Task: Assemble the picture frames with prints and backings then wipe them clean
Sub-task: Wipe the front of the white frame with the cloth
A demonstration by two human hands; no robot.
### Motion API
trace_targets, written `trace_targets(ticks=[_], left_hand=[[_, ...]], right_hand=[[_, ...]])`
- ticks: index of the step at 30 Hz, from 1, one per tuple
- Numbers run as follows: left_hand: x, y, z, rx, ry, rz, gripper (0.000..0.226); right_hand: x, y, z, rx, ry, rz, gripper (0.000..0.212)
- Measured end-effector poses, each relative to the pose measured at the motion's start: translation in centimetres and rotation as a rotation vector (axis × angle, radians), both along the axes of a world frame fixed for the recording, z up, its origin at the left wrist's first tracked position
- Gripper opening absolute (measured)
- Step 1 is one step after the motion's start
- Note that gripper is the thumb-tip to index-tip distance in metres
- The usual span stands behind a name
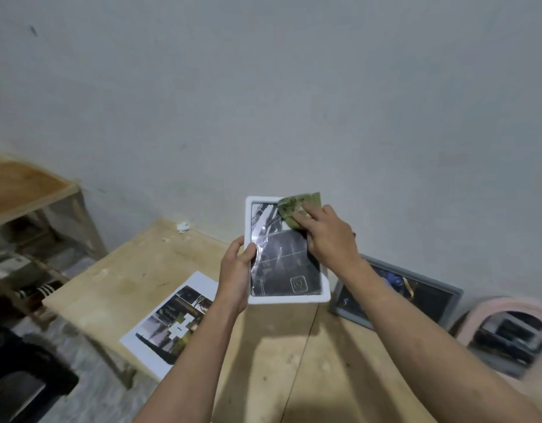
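You've got the white picture frame [286, 251] up in the air in front of you, held above the wooden table [294, 361], its glazed face turned towards you with a dark print showing behind the glass. Your left hand [237, 270] grips it by the left edge, thumb curled over the front rim and onto the glass, fingers wrapped behind. Your right hand [327, 236] is up at the top right corner, fingertips pressing a crumpled green cloth [297, 209] flat against the glass; the cloth spills over the frame's upper right rim.

Down on the table, to your left, a loose printed sheet [172, 319] lies flat with a white border around a collage of photos, well apart from the frame you hold. To your right, a grey picture frame [398, 296] leans against the wall [263, 102] with a dark print in it, and just beside that, further right, a pink arched frame [507, 337] also stands against the wall. Off the far left there's a wooden shelf unit [31, 193], and a small white scrap [182, 226] sits at the table's back edge.
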State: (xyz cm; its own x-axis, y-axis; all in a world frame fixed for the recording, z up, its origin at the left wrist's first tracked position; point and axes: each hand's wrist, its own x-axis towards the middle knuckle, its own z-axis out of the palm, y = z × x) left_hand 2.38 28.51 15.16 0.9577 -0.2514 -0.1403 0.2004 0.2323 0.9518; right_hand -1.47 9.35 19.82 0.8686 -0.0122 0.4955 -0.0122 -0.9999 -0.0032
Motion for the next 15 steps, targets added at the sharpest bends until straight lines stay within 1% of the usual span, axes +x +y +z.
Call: trace_targets(ticks=[2, 4, 6, 8, 9, 11, 12, 13, 14, 15], left_hand=[[-0.6, 0.1, 0.9, -0.043, -0.009, 0.028, 0.021], [-1.1, 0.4, 1.7, -0.085, -0.025, 0.039, 0.017], [-1.6, 0.4, 2.6, -0.109, -0.037, 0.044, 0.018], [-2.2, 0.4, 3.8, -0.135, -0.049, 0.053, 0.017], [-2.3, 0.3, 4.2, -0.142, -0.052, 0.056, 0.017], [-2.7, -0.2, 5.1, -0.158, -0.063, 0.029, 0.017], [-2.9, -0.6, 5.7, -0.165, -0.079, 0.011, 0.019], [-3.3, -1.0, 6.3, -0.159, -0.091, -0.007, 0.020], [-3.5, -1.4, 6.6, -0.149, -0.102, -0.027, 0.022], [-3.9, -2.1, 7.3, -0.145, -0.116, -0.046, 0.024]], right_hand=[[-3.1, 1.1, -0.5, 0.020, 0.011, 0.032, 0.047], [-6.0, 2.0, -0.9, 0.099, 0.057, 0.062, 0.046], [-8.4, 2.4, -1.0, 0.158, 0.144, 0.092, 0.047], [-10.1, 1.8, -1.1, 0.226, 0.277, 0.131, 0.046], [-10.7, 1.4, -0.8, 0.323, 0.359, 0.148, 0.045], [-11.9, 0.4, 1.2, 0.608, 0.465, 0.163, 0.049], [-12.2, -0.3, 3.0, 0.714, 0.465, 0.166, 0.052], [-12.1, -1.0, 4.8, 0.785, 0.417, 0.170, 0.053], [-11.8, -1.5, 6.6, 0.815, 0.318, 0.166, 0.052], [-11.4, -2.3, 8.6, 0.786, 0.183, 0.152, 0.052]])
